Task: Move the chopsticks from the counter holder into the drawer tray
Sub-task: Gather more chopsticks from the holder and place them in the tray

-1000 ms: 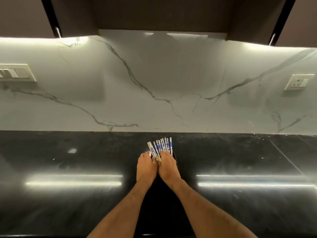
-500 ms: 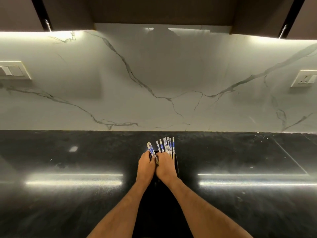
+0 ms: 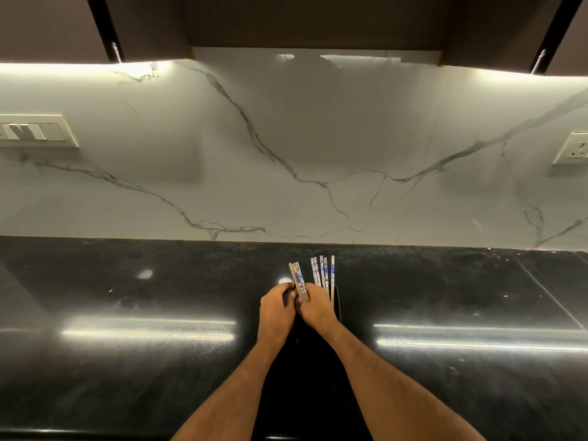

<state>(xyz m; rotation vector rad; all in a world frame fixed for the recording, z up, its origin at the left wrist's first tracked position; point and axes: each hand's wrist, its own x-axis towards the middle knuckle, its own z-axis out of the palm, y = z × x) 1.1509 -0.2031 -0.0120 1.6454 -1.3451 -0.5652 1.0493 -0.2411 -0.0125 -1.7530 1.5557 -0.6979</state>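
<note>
We record the chopsticks (image 3: 323, 271) as white sticks with blue patterning, standing nearly upright with their upper ends fanned above both hands. They fall into two groups. One small group (image 3: 298, 280) tilts slightly to the left and sits at the point where the two hands meet. The remaining sticks stand close together just to its right, rising from behind the right hand.

The left hand (image 3: 276, 308) is curled, its fingertips and thumb closed at the base of the tilted group; we judge it pinched on those sticks. The right hand (image 3: 317, 308) is closed around the lower part of the bundle, knuckles toward the camera, touching the left hand. The lower ends of all sticks are hidden behind the hands.

A dark holder (image 3: 338, 305) shows only as a thin rim at the right edge of the right hand; the sticks appear to stand in it, though we cannot confirm how deep.

All of this sits on a glossy black counter (image 3: 127, 361), mid-width. Behind it rises a white veined backsplash (image 3: 286, 148), with a switch plate (image 3: 35, 131) at left and a socket (image 3: 572, 148) at right.
</note>
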